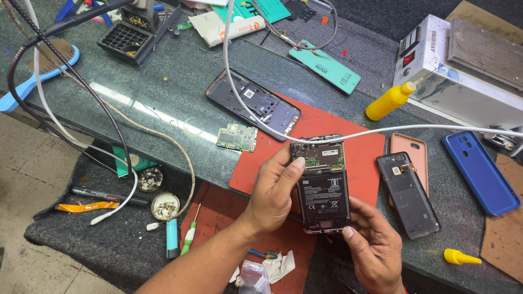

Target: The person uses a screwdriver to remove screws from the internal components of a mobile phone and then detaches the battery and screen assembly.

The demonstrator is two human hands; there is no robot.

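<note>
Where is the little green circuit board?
In the head view, the small green circuit board lies on the dark glass counter, left of the red mat and just below the empty phone frame, up and left of the left hand.

A flat teal package [325,66] lies at the tabletop's far side; a white-and-orange packet [231,27] lies beyond it, near a teal card [269,9].
</note>
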